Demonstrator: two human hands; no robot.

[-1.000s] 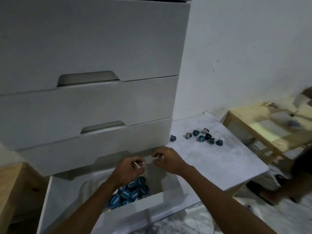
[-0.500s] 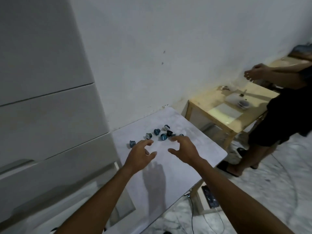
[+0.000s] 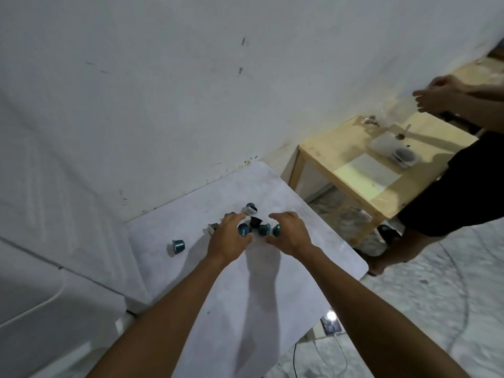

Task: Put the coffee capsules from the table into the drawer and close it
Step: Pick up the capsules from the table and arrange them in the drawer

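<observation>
A pale wooden side table stood to the right against the white wall. On it lay a white sheet and what looked like a small dish. A second person in black shorts stood at its right. Cables trailed over the marbled floor.

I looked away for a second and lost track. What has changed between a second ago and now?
Both hands left the open drawer and swung right to the white table. The left hand and right hand now close in on the cluster of capsules, fingers spread, nothing clearly gripped yet. The view turned with them, so the drawer is out of sight. The lone capsule at the left lies where it was.
</observation>
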